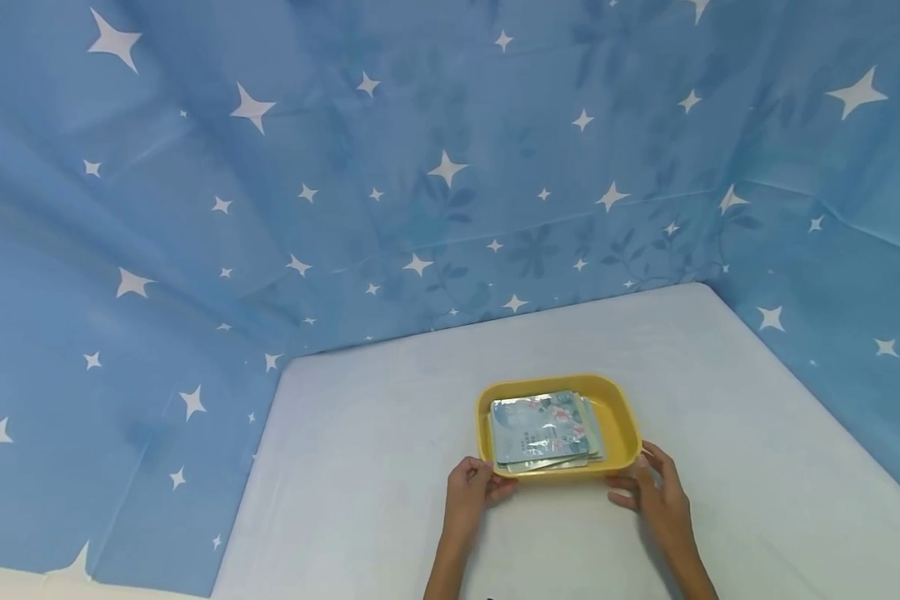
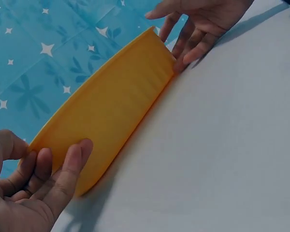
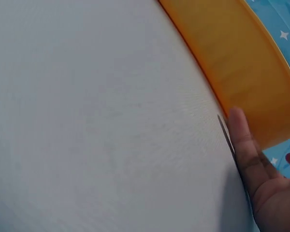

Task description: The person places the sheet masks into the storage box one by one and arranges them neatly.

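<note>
A yellow tray point(image 1: 622, 417) sits on the white table and holds a stack of pale blue packets point(image 1: 543, 429). My left hand point(image 1: 486, 481) pinches the tray's near-left corner. In the left wrist view its fingers point(image 2: 70, 164) press the tray's outer wall point(image 2: 106, 106) while the thumb curls at the rim. My right hand point(image 1: 648, 482) is at the near-right corner, with straight fingers touching the wall. The right wrist view shows one straight finger point(image 3: 244, 140) lying against the yellow wall point(image 3: 237, 63). The right hand point(image 2: 198, 24) also shows at the top of the left wrist view.
The white table point(image 1: 390, 467) runs left, right and behind the tray. Blue cloth with white stars point(image 1: 420, 167) hangs close behind it and along both sides.
</note>
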Available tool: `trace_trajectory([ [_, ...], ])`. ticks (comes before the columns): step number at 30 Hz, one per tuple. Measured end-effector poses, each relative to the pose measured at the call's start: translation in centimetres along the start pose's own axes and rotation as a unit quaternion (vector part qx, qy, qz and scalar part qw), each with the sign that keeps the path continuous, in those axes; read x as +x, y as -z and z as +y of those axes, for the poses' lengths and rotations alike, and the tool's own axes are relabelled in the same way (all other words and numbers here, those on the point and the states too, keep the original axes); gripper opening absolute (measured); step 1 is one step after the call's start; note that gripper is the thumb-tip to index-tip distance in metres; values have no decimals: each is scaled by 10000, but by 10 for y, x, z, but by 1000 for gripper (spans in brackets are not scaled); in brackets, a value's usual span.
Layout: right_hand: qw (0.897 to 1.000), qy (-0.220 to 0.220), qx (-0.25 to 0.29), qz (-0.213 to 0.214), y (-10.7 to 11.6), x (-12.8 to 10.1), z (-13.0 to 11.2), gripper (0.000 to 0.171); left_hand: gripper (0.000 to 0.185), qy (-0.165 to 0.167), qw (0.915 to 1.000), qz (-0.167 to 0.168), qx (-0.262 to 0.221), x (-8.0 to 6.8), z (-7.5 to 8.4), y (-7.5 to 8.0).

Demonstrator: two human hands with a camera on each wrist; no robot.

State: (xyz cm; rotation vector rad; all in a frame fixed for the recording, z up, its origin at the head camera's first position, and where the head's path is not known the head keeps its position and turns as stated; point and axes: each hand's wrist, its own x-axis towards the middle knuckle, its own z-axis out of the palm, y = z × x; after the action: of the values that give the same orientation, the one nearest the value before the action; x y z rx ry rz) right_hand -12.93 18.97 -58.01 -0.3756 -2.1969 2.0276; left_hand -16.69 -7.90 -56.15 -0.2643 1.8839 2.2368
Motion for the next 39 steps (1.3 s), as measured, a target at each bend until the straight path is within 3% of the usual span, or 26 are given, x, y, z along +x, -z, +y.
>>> trace_trajectory([
  [11,9955,-664,-653,159,-5,-1,6,63,14,-203,9993,265,165,27,6,26],
  [17,9885,-1137,-974,189,-7,-4,13,67,13,-309,9989,242,262,47,4,38],
  [26,9881,-1058,-1095,189,-8,-2,18,59,14,-664,9967,396,253,77,6,47],
  [31,9877,-1073,-1129,160,-7,1,18,52,16,-718,9965,415,51,81,16,43],
  [39,9879,-962,-1211,69,-6,6,14,58,14,-942,9929,700,-170,96,12,37],
])
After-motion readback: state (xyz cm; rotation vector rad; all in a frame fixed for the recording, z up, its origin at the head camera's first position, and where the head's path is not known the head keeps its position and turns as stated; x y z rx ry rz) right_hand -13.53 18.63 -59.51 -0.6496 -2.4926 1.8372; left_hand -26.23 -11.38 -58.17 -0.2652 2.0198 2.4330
